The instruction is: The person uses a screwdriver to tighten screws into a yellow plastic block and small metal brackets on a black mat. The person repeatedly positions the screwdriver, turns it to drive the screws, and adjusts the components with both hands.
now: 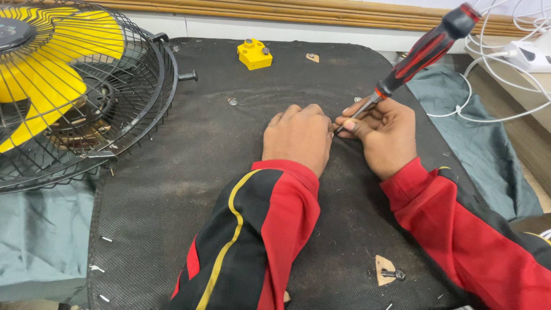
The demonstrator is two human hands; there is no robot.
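At the centre of the black mat [172, 201], your left hand [298, 138] lies knuckles up with its fingers curled shut over something too small to make out; what it holds, if anything, cannot be told from this view. Your right hand [385, 133], touching the left at its 3 o'clock side, has its fingers closed round the metal shank of the red-and-black screwdriver [427, 49], whose handle leans away toward 1 o'clock while the tip meets the left fingers. Judgement: the blade sits at a marked slant, so bring the handle nearer upright over the work before you turn, or the tip may slip onto your left fingers. Keep the left hand pressed flat on the mat to steady the piece, and guide the shank low down as you do now. Loose hardware lies about: a small screw [232, 101] at 11 o'clock of the hands, a bolt on a wooden scrap [385, 270] at 5 o'clock, and a yellow block [254, 54] at 12 o'clock. The yellow-bladed fan in its wire cage [69, 92] rests well apart at 9 o'clock. Keep sleeves off the loose parts on the worktop.
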